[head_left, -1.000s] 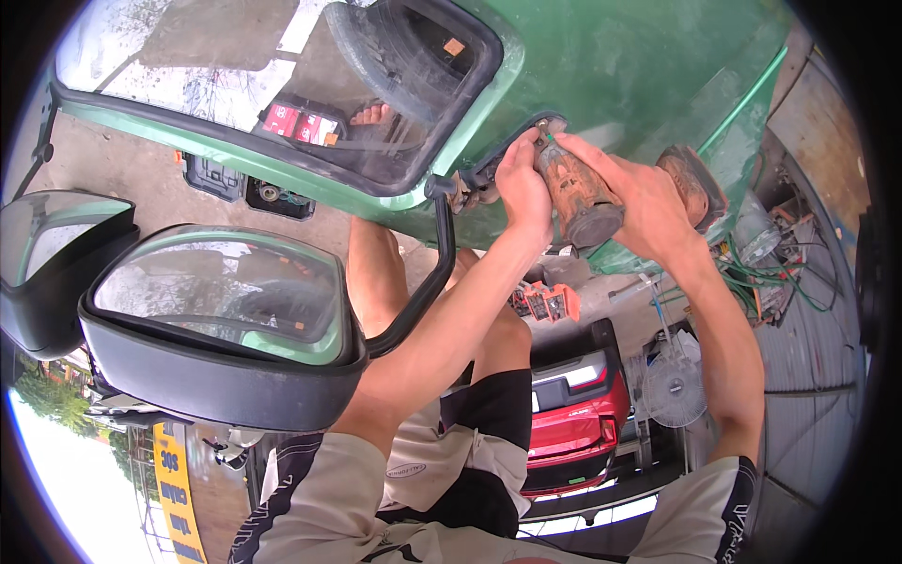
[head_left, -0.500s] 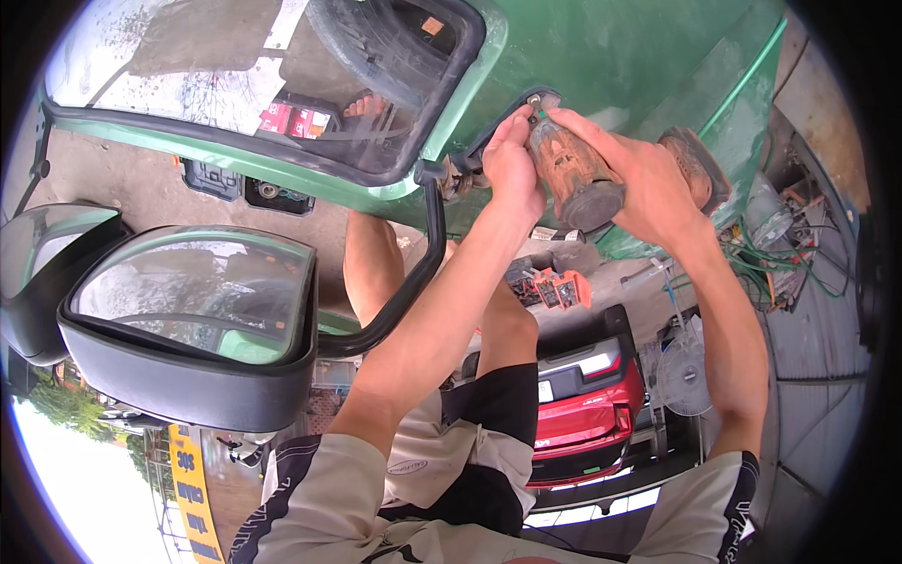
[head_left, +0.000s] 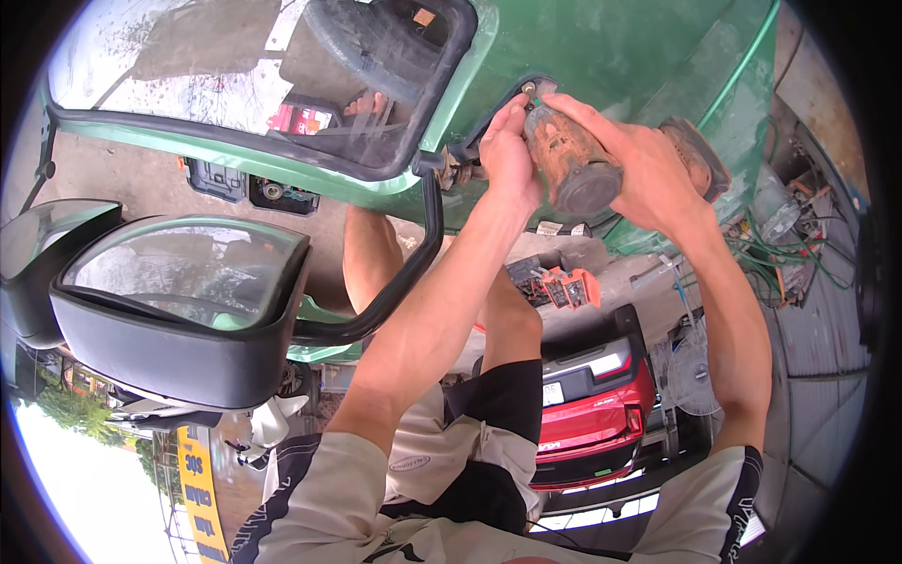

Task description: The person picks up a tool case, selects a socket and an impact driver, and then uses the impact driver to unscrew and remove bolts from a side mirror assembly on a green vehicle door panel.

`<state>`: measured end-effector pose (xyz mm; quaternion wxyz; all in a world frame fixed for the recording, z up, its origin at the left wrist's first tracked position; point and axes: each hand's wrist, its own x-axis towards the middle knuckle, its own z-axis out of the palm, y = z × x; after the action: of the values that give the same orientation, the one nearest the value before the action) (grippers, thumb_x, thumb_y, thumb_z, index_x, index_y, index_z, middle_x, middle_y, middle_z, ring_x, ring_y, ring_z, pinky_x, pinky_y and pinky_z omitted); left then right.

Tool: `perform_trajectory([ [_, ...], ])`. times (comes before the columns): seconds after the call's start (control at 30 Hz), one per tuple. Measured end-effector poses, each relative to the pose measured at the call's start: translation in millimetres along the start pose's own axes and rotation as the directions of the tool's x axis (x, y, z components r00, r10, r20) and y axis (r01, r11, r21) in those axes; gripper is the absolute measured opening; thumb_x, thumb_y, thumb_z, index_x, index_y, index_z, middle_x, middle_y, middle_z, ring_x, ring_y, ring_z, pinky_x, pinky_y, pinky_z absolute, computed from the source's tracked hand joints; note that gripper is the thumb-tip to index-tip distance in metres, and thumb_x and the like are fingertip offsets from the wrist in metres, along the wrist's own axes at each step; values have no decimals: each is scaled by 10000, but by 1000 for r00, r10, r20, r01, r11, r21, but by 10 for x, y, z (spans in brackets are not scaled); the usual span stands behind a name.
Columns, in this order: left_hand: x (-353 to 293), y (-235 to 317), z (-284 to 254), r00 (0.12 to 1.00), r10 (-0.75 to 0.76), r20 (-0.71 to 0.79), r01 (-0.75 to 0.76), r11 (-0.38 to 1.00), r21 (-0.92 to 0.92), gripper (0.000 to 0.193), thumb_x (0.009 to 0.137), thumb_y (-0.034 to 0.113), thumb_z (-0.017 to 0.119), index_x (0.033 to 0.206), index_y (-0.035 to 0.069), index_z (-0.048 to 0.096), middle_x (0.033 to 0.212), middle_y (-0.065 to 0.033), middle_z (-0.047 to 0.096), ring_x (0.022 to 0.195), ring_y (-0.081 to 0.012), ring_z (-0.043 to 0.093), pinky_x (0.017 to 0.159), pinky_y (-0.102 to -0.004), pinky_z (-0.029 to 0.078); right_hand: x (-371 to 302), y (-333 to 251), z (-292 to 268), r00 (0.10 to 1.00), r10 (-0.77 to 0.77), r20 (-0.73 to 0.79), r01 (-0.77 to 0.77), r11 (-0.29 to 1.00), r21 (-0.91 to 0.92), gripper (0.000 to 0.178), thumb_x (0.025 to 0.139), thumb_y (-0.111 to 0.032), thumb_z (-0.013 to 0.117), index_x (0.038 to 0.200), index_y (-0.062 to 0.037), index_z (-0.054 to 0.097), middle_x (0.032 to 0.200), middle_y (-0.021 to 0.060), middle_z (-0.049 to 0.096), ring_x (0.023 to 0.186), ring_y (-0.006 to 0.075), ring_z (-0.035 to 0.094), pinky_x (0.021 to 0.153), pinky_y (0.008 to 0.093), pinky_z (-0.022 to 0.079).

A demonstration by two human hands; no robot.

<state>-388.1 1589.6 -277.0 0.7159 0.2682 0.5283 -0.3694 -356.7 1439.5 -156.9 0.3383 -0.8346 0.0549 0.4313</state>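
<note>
At upper ctr of the frame, the R hand (head_left: 653, 169) is wrapped firmly round the handle of a worn orange-brown power tool (head_left: 568, 160), index finger laid fwd along the body; the tool's base pokes out on the hand's right. Nose points up-left at a small metal fitting (head_left: 529, 88) by the green panel (head_left: 629, 56); can't tell if they touch. L hand (head_left: 509, 164) is half-curled at the tool's left side, fingertips up nr the nose; can't tell if it pinches anything. Mid-left: big mirror (head_left: 174, 352) on a bent blk arm (head_left: 427, 244). Upper left: window (head_left: 197, 56) w/ blk seal. Below the tool: orange case (head_left: 571, 289) on the floor, then red car (head_left: 597, 414) w/ fan (head_left: 691, 376) just right.
</note>
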Motion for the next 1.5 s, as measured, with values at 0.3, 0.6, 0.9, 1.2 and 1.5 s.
perform_trajectory([
  [0.3, 27, -54, -43, 999, 44, 19, -44, 999, -27, 324, 1062, 161, 424, 1340, 36, 532, 1239, -154, 637, 1081, -278, 675, 923, -451, 595, -16, 18, 36, 997, -56, -49, 56, 998, -1, 878, 771, -46, 717, 1527, -291, 343, 1011, 193, 715, 875, 449, 658, 753, 512, 541],
  [0.6, 9, -49, -55, 997, 49, 53, -47, 998, -30, 357, 1033, 74, 432, 1381, 44, 500, 1265, -155, 624, 1101, -277, 671, 914, -440, 608, -17, 25, 43, 996, -60, -68, 61, 998, 7, 861, 773, -64, 724, 1520, -286, 359, 1012, 183, 717, 878, 445, 658, 751, 509, 536],
  [0.9, 100, -46, -126, 997, -37, 70, 40, 999, -33, 363, 1043, 129, 431, 1397, 65, 478, 1272, -149, 604, 1141, -286, 640, 962, -475, 573, -27, -29, 23, 996, -43, -75, 47, 997, 54, 822, 784, -113, 736, 1510, -284, 391, 1060, 184, 717, 917, 445, 659, 773, 509, 532],
  [1.2, 33, -39, -45, 999, -18, 37, 19, 1000, -15, 288, 1046, 165, 437, 1308, 82, 526, 1244, -121, 590, 1141, -279, 618, 990, -485, 545, -78, 7, -3, 998, -19, -59, 25, 995, 99, 853, 762, -228, 822, 1515, -244, 422, 1183, 183, 690, 1020, 431, 650, 853, 444, 521],
  [1.5, -45, -16, -12, 994, 105, -33, -105, 994, 13, 226, 1005, 256, 612, 1017, 39, 671, 696, 85, 417, 611, -31, 361, 539, -213, 287, -282, -54, 226, 993, 58, -106, -50, 996, 79, 894, 734, -71, 768, 1519, -287, 401, 1195, 174, 671, 981, 429, 663, 809, 454, 542],
])
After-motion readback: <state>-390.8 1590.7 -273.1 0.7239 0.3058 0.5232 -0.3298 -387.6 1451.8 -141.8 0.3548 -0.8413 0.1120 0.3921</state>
